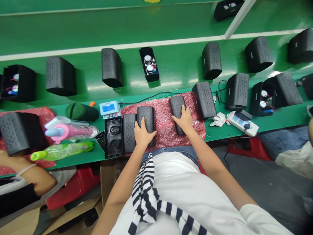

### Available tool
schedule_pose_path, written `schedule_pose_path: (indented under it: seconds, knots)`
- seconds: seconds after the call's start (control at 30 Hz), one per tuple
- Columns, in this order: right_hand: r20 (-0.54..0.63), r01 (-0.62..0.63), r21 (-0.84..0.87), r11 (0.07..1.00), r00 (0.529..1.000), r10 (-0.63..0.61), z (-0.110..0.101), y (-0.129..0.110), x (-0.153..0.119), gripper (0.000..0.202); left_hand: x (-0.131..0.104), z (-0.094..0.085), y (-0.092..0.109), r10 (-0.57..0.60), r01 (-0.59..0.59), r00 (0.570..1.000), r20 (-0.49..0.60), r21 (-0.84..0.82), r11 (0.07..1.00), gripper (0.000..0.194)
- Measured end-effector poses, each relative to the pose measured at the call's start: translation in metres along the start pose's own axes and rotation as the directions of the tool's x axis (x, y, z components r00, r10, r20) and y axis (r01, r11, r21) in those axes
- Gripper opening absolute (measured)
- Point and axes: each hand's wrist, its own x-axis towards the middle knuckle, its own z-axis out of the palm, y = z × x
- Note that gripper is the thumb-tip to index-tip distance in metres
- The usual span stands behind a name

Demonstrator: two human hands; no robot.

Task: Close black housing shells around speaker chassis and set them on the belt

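My left hand (143,133) lies on a black speaker case (148,112), fingers spread and thumb at its right edge. Beside that case is another black textured speaker case (129,130), and left of it an opened black housing (113,138) with two round fittings inside. My right hand (184,120) rests on a separate black speaker case (176,101), its fingers apart and its thumb near the left edge. Red bubble wrap (162,127) lies under these cases. One more speaker (204,99) stands right of my right hand.
Behind, several speakers line the green bench (171,71), among them an opened one (149,65). Left are a blue tester (110,109), a green bottle (65,150) and a co-worker's arm (36,178). A power strip (242,123) and crumpled tissue (218,119) lie right.
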Motion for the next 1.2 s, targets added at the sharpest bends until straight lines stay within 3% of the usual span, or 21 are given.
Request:
schedule_pose_path:
  seconds: [0.47, 1.2]
  knots:
    - [-0.021, -0.007, -0.006, 1.0, 1.0, 0.006, 0.002, 0.002, 0.001, 0.088, 0.003, 0.003, 0.003, 0.05, -0.05, 0.999, -0.017, -0.001, 0.999, 0.097]
    - [-0.068, 0.016, -0.023, 1.0, 0.998, -0.018, 0.009, 0.002, -0.002, 0.086, -0.005, 0.006, 0.007, 0.019, -0.018, 1.0, -0.024, 0.053, 0.998, 0.095]
